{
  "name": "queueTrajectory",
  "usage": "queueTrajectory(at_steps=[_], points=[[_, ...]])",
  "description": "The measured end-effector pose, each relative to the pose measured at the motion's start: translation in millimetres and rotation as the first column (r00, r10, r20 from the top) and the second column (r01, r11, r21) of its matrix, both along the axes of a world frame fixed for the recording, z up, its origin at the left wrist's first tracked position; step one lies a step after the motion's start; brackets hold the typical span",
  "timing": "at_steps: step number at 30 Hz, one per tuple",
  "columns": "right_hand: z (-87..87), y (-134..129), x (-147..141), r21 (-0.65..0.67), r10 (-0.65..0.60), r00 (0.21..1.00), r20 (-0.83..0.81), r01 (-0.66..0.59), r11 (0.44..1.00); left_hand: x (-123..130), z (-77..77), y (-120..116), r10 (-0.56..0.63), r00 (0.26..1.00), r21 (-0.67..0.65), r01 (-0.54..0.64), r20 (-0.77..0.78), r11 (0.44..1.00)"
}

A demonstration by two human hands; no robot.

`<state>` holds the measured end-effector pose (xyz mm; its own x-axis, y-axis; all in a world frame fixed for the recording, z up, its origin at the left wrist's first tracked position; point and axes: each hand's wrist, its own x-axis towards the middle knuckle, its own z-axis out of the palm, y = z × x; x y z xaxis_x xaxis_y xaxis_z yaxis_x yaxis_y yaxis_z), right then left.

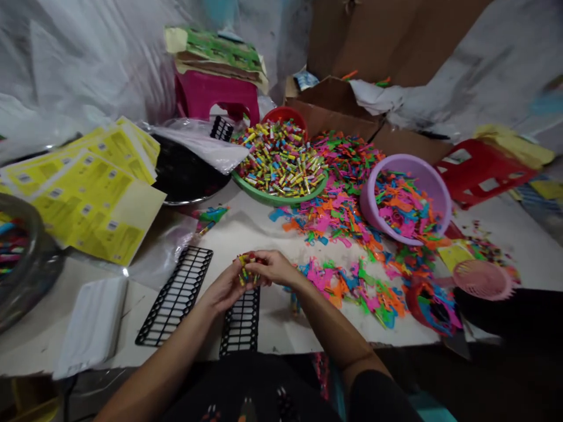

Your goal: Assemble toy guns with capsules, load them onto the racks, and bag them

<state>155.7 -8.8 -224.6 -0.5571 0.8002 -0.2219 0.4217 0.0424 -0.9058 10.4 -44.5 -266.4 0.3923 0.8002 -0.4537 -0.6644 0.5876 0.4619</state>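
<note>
At the far left, a dark round basin point(41, 281) stands at the table edge, and beside it yellow printed sheets point(94, 199) overlap one another. In front of the sheets lies a white flat box point(92, 325). To the right of it, a black plastic rack point(176, 296) lies slanted on the white table point(237, 225). Next comes the left hand point(226, 288), half closed like a cup, which holds a few small yellow tubes point(243, 272). These tubes are between the two hands, above the far end of a second black rack point(240, 328). The right hand point(276, 268) has its fingers bent and touching the tubes; whether it grips one, I cannot tell. Behind the hands, a green basin point(281, 200) is heaped with similar tubes in many colours. Further right, bright plastic toy pieces point(334, 281) are scattered, then a purple tub point(435, 199) contains more of them, and a pink basket point(481, 278) is near the right end.
</note>
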Motion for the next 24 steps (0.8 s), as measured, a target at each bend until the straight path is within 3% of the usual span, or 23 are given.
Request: queueTrajectory(at_steps=[3, 6, 8, 12, 16, 20, 22, 24], points=[[-10.0, -18.7, -4.2, 0.351, -0.129, 0.98, 0.15, 0.069, 0.934, 4.6, -6.1, -4.3, -0.04, 0.997, 0.027, 0.042, -0.066, 0.999], [-16.5, -35.5, 0.7, 0.488, -0.299, 0.904, 0.306, 0.121, 0.864, 7.5, -9.7, -7.5, -0.101, 0.988, 0.002, 0.102, -0.112, 0.995], [-24.6, -46.0, 8.9, 0.549, -0.368, 0.871, 0.325, 0.143, 0.823, 10.3, -10.7, -9.5, -0.175, 0.975, -0.007, 0.176, -0.138, 0.984], [-53.1, -66.0, 35.3, 0.622, -0.411, 0.846, 0.339, 0.126, 0.773, 16.7, -10.9, -12.2, -0.263, 0.949, -0.085, 0.252, -0.172, 0.964], [-78.0, -80.9, 70.5, 0.611, -0.527, 0.674, 0.517, 0.14, 0.779, 14.5, -11.6, -8.8, -0.218, 0.953, -0.131, 0.194, -0.209, 0.972], [-75.2, -74.3, 120.6, 0.589, -0.604, 0.631, 0.487, 0.273, 0.76, 2.5, -15.0, -3.5, -0.156, 0.911, -0.02, 0.16, -0.382, 0.987], [-63.7, -56.6, 158.3, 0.615, -0.721, 0.579, 0.382, 0.423, 0.666, -4.8, -18.9, -3.4, -0.018, 0.826, 0.092, 0.085, -0.563, 0.992], [-50.0, -30.7, 201.9, 0.675, -0.878, 0.375, 0.298, 0.568, 0.472, -11.7, -24.7, -6.1, 0.175, 0.661, 0.22, -0.016, -0.73, 0.975]])
